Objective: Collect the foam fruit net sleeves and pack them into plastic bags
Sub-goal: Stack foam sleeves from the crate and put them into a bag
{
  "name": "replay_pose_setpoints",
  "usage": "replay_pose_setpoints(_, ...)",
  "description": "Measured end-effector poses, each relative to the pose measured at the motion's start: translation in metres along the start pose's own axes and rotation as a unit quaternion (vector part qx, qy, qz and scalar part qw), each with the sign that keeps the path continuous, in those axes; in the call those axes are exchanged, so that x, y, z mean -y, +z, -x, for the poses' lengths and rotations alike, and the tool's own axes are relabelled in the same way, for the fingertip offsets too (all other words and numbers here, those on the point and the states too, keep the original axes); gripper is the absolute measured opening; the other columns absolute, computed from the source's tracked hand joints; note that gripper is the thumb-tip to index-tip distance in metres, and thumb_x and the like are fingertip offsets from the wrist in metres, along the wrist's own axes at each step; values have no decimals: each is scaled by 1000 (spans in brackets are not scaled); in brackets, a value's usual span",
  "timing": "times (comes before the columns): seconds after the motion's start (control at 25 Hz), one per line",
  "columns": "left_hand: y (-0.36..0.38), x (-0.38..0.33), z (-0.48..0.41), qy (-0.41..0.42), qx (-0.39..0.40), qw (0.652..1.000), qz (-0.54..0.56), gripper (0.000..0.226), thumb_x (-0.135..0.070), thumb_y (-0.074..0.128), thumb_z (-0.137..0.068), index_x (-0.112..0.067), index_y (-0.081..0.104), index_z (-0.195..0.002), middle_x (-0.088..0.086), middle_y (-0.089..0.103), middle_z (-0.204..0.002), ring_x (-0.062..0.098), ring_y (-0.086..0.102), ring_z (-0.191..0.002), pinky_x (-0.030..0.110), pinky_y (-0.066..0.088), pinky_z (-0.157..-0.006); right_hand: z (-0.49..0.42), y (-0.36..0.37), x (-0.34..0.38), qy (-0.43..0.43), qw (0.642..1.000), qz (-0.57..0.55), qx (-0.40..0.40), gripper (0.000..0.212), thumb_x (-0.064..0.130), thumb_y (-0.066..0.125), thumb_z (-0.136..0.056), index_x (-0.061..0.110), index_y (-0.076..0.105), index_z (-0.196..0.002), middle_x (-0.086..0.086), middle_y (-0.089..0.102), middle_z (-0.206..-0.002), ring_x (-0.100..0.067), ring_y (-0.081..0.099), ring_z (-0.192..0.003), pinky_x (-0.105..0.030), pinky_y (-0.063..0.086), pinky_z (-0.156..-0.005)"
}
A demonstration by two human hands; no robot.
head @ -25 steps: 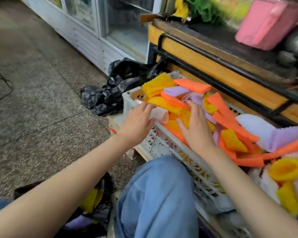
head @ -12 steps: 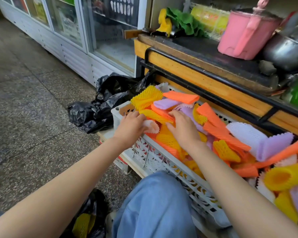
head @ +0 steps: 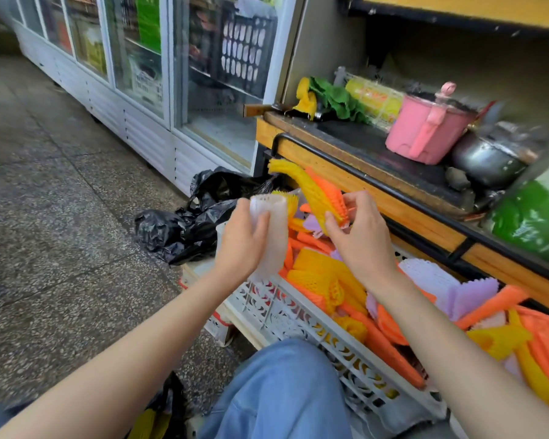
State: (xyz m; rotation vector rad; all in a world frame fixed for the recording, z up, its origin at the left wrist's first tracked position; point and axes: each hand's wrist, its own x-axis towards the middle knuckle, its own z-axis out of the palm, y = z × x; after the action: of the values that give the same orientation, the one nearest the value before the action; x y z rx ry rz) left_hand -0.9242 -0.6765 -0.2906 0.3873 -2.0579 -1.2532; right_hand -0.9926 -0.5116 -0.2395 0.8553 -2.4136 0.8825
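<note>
Left grip (head: 244, 242) closes around a white foam sleeve (head: 270, 205), fingers and thumb wrapped about its tube, holding it upright above the near-left corner of a white plastic crate (head: 282, 312). Off to that grip's left, crumpled black plastic bags (head: 171, 229) lie on the speckled floor (head: 45, 232), near the foot of a glass-door cooler (head: 140, 90). Below the left forearm, beside a knee (head: 282, 391) in blue denim, another dark bag (head: 168, 397) shows a scrap of yellow; what it holds cannot be made out.

Just right of the white sleeve, the right grip (head: 362, 239) pinches the lower end of a yellow foam sleeve (head: 298, 182) between thumb and fingertips, an orange sleeve (head: 328, 193) lying against it. Both slant up and to the left, clear of the crate. The two grips are near each other but apart.

Under and to the right of the right grip, the crate is heaped with loose sleeves (head: 324, 274) in orange, yellow, lilac and white, the heap running on beneath the right forearm to the frame's edge. Beyond the right grip stands a wood-edged surface (head: 346, 134) with a black rail along its front, carrying a green cloth (head: 336, 99), a pink pot (head: 425, 134) and, farther right, a metal pot (head: 485, 163).
</note>
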Motion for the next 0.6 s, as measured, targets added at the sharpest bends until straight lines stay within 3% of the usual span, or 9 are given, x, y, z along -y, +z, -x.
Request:
replay_pose_setpoints(0.08,-10,-3,4,-101,-13,993,53,22,-28,42,-99,-6,44,-95,-1,46,-76,11,43,-65,21,33,-54,15,-3,20,-31,999,-3,27,23,32,59,-90,20,46,-106,9,49,-98,-3,50,-71,-24,40,-59)
replay_pose_setpoints(0.16,-19,0,9,-173,-6,981,88,26,-30,38,-100,-5,46,-101,1,48,-83,15,47,-74,29,40,-66,30,-1,35,-90,993,12,69,24,32,59,-89,20,49,-107,10,50,-99,-3,51,-78,-22,44,-65)
replay_pose_setpoints(0.28,-26,8,13,-253,39,953,162,20,-26,29,-96,-12,42,-93,7,41,-85,20,43,-79,38,40,-76,43,6,47,-176,973,60,136,25,29,61,-88,18,52,-108,11,51,-110,-4,50,-88,-15,34,-68)
replay_pose_setpoints(0.36,-33,10,19,-241,80,936,243,33,-43,29,-93,-16,48,-96,6,51,-92,18,52,-83,37,44,-79,48,10,54,-198,964,78,161,25,29,61,-87,17,52,-108,9,53,-119,-9,55,-96,-16,31,-68)
replay_pose_setpoints(0.48,-47,9,31,-232,140,904,331,76,-80,34,-79,-25,50,-128,1,63,-119,17,62,-107,44,47,-97,54,18,61,-199,963,68,172,25,27,62,-86,15,51,-106,6,54,-121,-12,54,-105,-18,34,-70)
replay_pose_setpoints(0.52,-49,10,34,-221,153,904,332,82,-82,43,-73,-23,51,-130,3,65,-119,20,64,-106,46,48,-96,56,22,62,-201,963,56,172,25,26,62,-86,15,51,-105,5,53,-122,-13,53,-108,-18,37,-74)
replay_pose_setpoints(0.6,-51,15,39,-186,132,923,310,71,-62,66,-69,-17,56,-123,6,68,-112,24,67,-101,49,51,-93,62,29,62,-219,957,25,190,26,30,59,-86,14,53,-106,4,52,-125,-12,50,-114,-20,42,-83)
